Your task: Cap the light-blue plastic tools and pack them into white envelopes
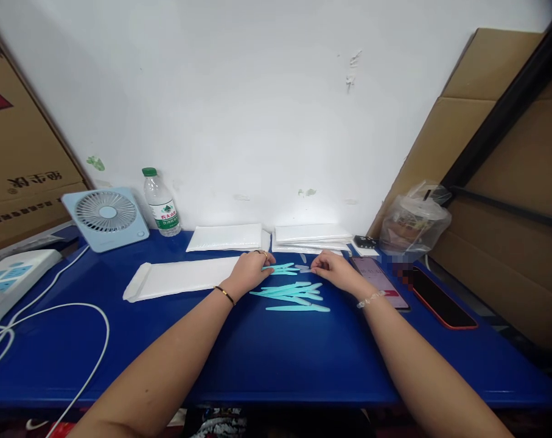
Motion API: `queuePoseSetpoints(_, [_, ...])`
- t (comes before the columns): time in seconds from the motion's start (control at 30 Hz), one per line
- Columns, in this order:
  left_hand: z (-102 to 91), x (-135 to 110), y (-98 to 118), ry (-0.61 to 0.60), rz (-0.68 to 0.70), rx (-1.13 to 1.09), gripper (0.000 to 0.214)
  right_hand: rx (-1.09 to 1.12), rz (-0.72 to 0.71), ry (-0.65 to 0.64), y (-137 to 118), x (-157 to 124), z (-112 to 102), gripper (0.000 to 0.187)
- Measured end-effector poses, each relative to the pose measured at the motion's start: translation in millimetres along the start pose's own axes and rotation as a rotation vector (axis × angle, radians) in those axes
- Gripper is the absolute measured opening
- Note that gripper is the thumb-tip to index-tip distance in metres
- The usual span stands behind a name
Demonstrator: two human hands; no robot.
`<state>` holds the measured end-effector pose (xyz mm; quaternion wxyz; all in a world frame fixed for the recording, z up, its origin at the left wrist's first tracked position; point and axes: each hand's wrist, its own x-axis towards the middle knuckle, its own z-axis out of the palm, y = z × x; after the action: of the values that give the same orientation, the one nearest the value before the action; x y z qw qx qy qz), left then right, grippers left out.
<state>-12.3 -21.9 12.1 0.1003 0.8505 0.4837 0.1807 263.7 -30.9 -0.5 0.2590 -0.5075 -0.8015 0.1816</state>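
Your left hand [252,267] is at the left ends of a small bunch of turquoise sticks [282,268], fingers curled and thumb touching them; you can't tell from here whether it pinches any. Your right hand [333,269] faces it from the other side, thumb and fingertips drawn close together at the right end of the lilac sticks [303,267]; whether they grip one can't be made out. Just nearer to you on the blue table [280,365] lies an overlapping turquoise pile [287,293], then a single stick [298,309] apart from it. A white pouch [179,278] lies left of your left hand, and a lit phone [380,278] lies beside your right forearm.
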Motion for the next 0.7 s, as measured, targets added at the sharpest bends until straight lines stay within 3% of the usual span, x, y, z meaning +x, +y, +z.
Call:
queuePoseSetpoints(0.07, [0.5, -1, 4, 0.003, 0.018, -0.018, 0.019, 0.017, -0.013, -0.027, -3, -2, -4, 0.016])
queuePoseSetpoints(0.2, [2.2, -4, 13, -0.113, 0.093, -0.070, 0.018, 0.086, -0.017, -0.157, -9, -7, -6, 0.018])
queuePoseSetpoints(0.47, [9.7, -5, 21, -0.225, 0.123, -0.073, 0.022, 0.108, -0.019, -0.239, -23, -5, 10, 0.014])
queuePoseSetpoints(0.7, [2.6, -2, 24, -0.150, 0.117, 0.013, 0.018, 0.071, -0.099, -0.209, -28, -5, 6, 0.010])
